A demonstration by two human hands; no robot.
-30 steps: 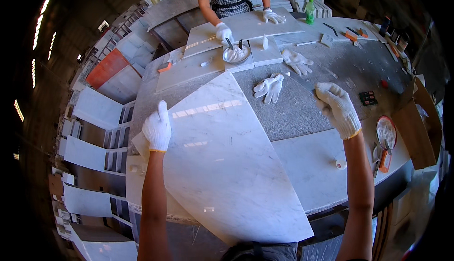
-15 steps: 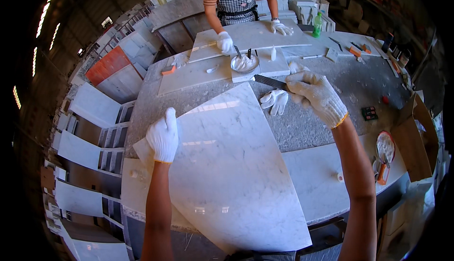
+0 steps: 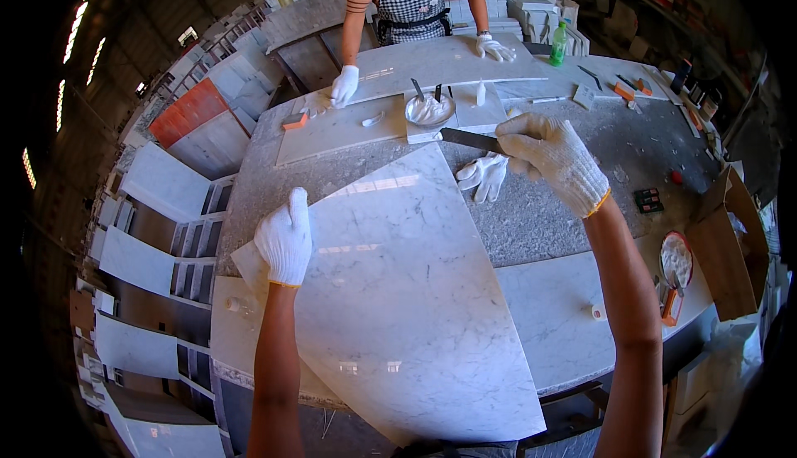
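My left hand (image 3: 283, 238), in a white knit glove, grips the far left edge of a glossy white marble slab (image 3: 398, 275) with grey veins. The slab lies at an angle, one corner toward me. Above its far right side, my gloved right hand (image 3: 550, 159) pinches a narrow dark putty knife (image 3: 469, 139). Its blade points left, clear of the slab, with its tip in front of a bowl of white paste (image 3: 430, 111). Two more dark blades stick up from that paste. Under the knife lies a loose white glove (image 3: 483, 177).
Across the bench a co-worker in a checked apron (image 3: 411, 2) rests gloved hands by another slab (image 3: 432, 68). A green bottle (image 3: 558, 43) stands far right. Near right are a second paste container (image 3: 676, 260) and a cardboard box (image 3: 730, 242). Finished-looking panels (image 3: 137, 263) stand at left.
The putty knife has turned slightly and its tip has shifted a little left. The co-worker's hand at the left has moved left, away from the bowl. My left hand keeps its hold.
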